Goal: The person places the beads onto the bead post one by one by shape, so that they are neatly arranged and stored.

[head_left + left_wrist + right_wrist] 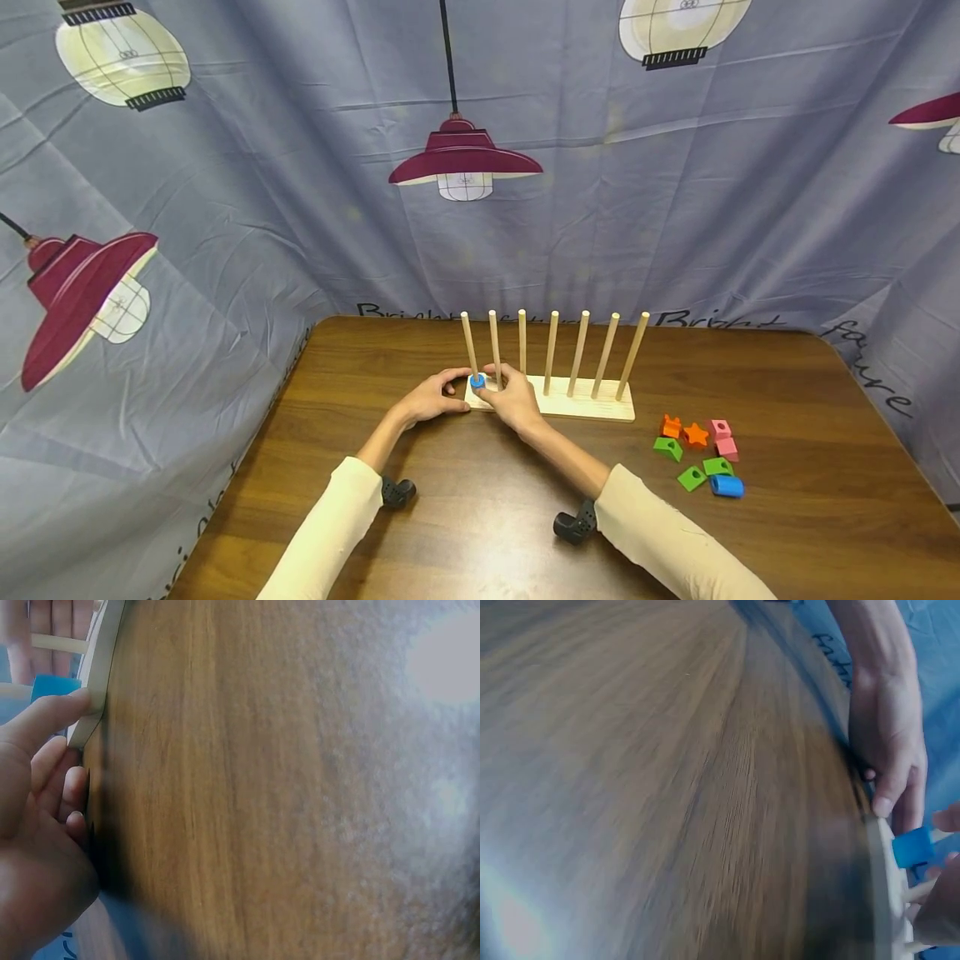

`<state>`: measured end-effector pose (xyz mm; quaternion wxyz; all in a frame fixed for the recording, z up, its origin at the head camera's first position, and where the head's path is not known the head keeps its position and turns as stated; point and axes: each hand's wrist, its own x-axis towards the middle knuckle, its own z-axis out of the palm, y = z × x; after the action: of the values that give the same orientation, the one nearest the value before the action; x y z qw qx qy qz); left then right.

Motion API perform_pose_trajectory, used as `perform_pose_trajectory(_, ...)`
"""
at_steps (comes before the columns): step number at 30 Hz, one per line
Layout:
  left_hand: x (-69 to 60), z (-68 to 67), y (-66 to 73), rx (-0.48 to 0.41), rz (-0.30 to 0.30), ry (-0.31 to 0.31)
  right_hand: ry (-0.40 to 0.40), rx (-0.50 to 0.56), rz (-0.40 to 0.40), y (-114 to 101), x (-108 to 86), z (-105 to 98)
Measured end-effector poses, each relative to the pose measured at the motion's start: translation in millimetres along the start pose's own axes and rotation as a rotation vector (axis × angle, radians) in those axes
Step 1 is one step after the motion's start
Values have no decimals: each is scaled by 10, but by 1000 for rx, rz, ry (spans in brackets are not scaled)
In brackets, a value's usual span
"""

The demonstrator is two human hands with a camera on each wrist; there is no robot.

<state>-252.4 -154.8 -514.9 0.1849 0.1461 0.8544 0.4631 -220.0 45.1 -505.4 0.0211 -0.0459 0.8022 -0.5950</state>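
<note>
A pale wooden peg board (585, 405) with several upright pegs stands on the table. My left hand (429, 398) grips its left end, thumb (56, 712) on the front edge and other fingers around the end. A blue block (913, 847) sits around the leftmost peg (469, 346), low down at the board. My right hand (514, 403) holds this block, its thumb and index finger on either side by the peg. Part of the block is hidden behind the thumb in the head view.
To the right of the board lie loose blocks: orange pieces including a star (696, 435), pink blocks (720, 429), green blocks (692, 477) and a blue cylinder (727, 486). A curtain (570, 233) printed with lamps hangs behind the wooden table (465, 533).
</note>
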Motion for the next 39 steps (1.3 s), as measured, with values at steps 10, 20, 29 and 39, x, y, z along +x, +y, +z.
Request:
perform_pose_trajectory(10, -17, 2, 7, -7, -20, 5, -146, 42, -62, -74, -340, -587)
perform_pose_trajectory(20, -26, -1, 9, 1, -3, -8, 26, -357, -377, 52, -923, -1498)
perform_pose_trajectory(29, -41, -33, 11, 4, -13, -21, 168, -566, -355, 283, -1427, -2139)
perform_pose_trajectory(39, -29, -24, 33, 9, -1, -31, 177, -709, -89, 533, -1823, -2671)
